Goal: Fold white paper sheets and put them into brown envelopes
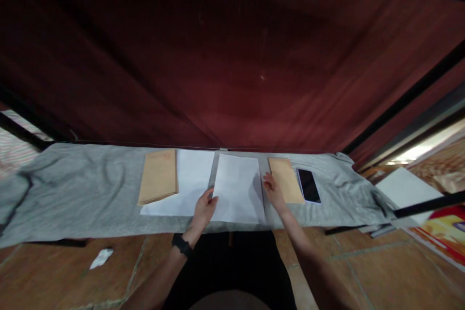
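blank white sheet (239,187) flat on grey cloth (90,189), both edges hand-held

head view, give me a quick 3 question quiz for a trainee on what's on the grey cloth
1. True or false: the phone lies screen-up at the right end of the row, beside a brown envelope.
2. Which sheet do both hands touch? A) the white sheet in the middle B) the white sheet under the envelope stack C) the crumpled paper on the floor
3. Fill in: the stack of brown envelopes lies to the ____ of the middle sheet.

Key
1. True.
2. A: the left hand holds its left edge and the right hand rests at its right edge.
3. Left, partly over another white sheet on the grey cloth.
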Demonstrator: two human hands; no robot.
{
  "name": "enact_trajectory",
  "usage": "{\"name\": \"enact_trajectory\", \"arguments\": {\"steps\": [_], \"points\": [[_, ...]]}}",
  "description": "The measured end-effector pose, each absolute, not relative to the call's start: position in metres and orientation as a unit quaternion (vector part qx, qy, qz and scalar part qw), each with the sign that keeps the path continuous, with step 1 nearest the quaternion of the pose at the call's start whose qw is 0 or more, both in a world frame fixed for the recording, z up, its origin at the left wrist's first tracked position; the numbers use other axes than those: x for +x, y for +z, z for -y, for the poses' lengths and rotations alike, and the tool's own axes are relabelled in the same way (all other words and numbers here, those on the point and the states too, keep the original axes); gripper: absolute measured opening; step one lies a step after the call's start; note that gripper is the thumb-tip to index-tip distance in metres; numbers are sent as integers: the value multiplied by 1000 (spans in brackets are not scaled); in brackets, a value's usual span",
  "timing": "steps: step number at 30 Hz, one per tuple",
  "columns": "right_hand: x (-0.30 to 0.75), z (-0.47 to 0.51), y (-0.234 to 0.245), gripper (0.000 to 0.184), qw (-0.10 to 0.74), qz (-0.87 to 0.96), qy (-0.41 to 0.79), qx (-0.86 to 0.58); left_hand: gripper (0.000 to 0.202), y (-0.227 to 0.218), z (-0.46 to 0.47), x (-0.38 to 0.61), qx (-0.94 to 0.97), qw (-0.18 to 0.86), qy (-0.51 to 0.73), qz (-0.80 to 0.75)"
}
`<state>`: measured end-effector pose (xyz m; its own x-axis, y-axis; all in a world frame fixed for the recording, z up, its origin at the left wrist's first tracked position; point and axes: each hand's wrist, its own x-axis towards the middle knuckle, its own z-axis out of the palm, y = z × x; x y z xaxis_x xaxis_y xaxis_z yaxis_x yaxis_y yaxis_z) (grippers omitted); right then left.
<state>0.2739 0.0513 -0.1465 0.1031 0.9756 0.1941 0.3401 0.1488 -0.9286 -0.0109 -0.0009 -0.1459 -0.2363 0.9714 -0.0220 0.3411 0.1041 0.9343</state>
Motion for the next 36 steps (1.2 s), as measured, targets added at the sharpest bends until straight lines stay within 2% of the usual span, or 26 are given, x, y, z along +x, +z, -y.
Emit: {"name": "enact_trajectory", "arguments": {"steps": [4,7,10,14,19,21,24,26,28,32,36], "points": [[285,6,-165,39,431,640,320,-549,27,-151,0,-13,457,386,455,-660],[296,40,-168,55,309,782,250,-479,31,-153,-1,-13,434,407,462,-657],[300,54,-166,68,253,832,197,-453,39,-153,0,-13,423,423,464,-653],[298,51,-167,66,258,832,173,-460,46,-153,2,-13,425,440,453,-649],[291,40,-169,74,263,831,164,-462,51,-145,13,-20,458,426,413,-662],[289,40,-169,76,239,847,166,-444,53,-136,28,-22,541,357,367,-667],[289,43,-168,74,222,860,167,-429,47,-121,50,-14,683,170,294,-647],[290,44,-167,71,219,861,167,-427,46,-115,58,-1,754,117,249,-596],[291,45,-166,66,213,862,171,-427,51,-116,58,14,818,147,204,-517],[292,45,-164,60,203,864,175,-427,76,-135,46,29,885,215,112,-396],[294,44,-164,54,211,862,174,-426,66,-152,45,10,881,195,128,-411]]}}
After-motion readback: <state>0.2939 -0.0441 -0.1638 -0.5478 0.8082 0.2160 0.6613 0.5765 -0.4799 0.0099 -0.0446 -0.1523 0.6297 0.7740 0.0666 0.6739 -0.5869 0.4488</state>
